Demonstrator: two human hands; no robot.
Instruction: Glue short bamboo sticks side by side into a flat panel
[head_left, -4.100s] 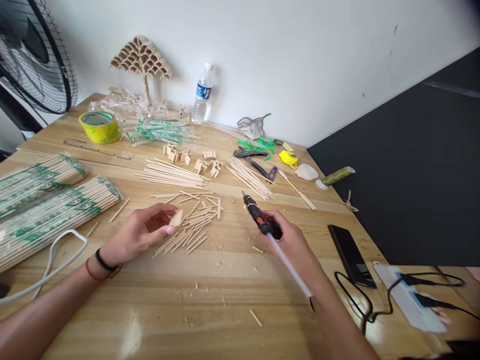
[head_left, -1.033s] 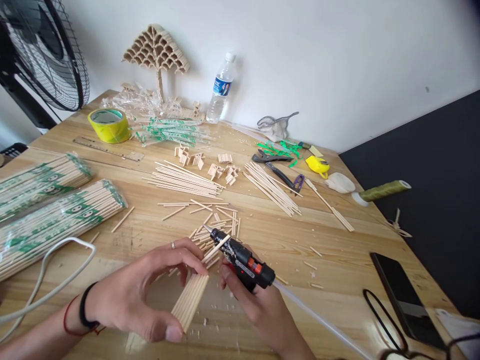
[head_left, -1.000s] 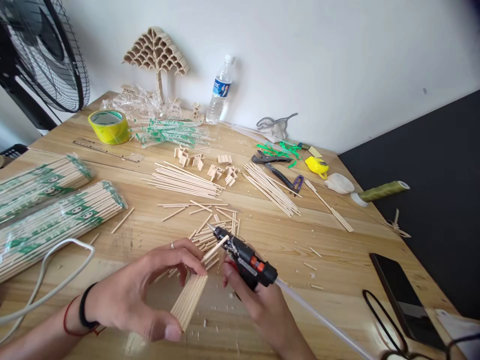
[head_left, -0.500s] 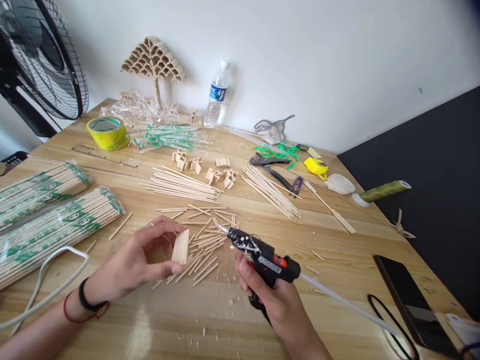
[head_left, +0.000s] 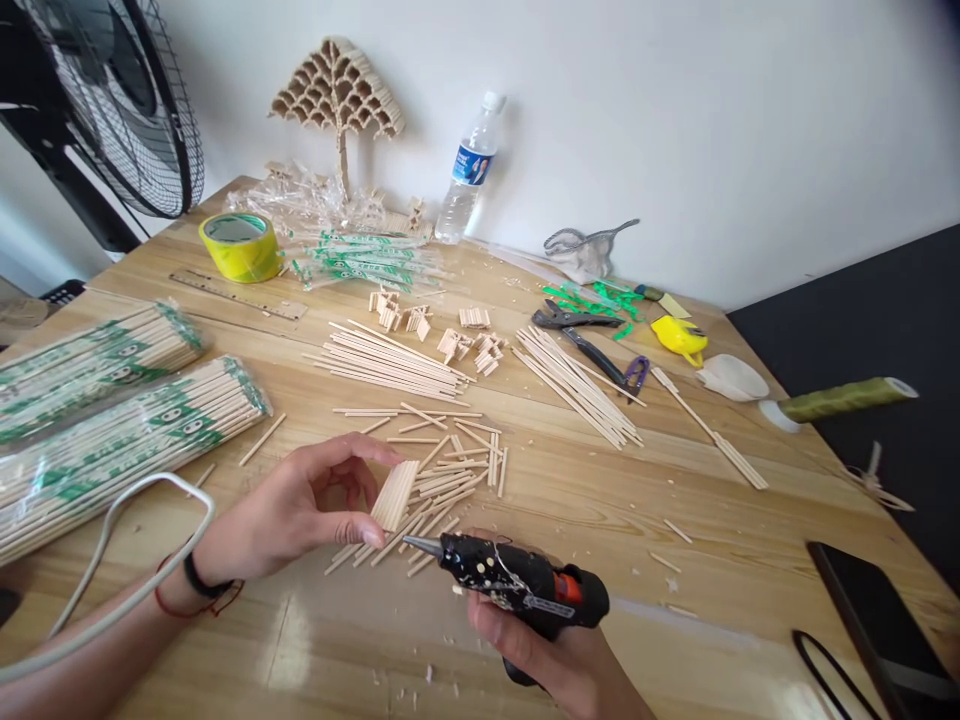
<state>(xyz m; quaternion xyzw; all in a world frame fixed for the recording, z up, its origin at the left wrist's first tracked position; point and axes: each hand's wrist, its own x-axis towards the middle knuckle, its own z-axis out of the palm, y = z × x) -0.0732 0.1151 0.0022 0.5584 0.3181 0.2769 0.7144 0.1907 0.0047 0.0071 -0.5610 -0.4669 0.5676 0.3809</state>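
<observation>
Between the thumb and fingers of my left hand (head_left: pixel 315 505) is a small flat panel of wooden sticks (head_left: pixel 395 496) laid side by side, held tilted above the table. My right hand (head_left: pixel 536 645) is wrapped round the handle of a black hot glue gun (head_left: pixel 517 580), spotted with pale glue drips. Its metal nozzle points left, just below and right of the panel, and a clear glue stick (head_left: pixel 682 620) trails from its back. Beneath and beyond the panel lie many loose short sticks (head_left: pixel 442 485).
Longer sticks (head_left: pixel 390 365) and small glued stick pieces (head_left: pixel 474 318) lie farther back. Bagged sticks (head_left: pixel 172 420) and a white cable (head_left: pixel 112 515) are at left. Pliers (head_left: pixel 574 318), a water bottle (head_left: pixel 469 185), yellow tape (head_left: pixel 241 255), a stick-built tree (head_left: pixel 337 95) and a phone (head_left: pixel 870 620) surround the area.
The glue gun's nozzle has dropped and swung to a lower, more level position near the panel's bottom edge. My left hand still holds the panel, now tilted more. The whole view has shifted slightly.
</observation>
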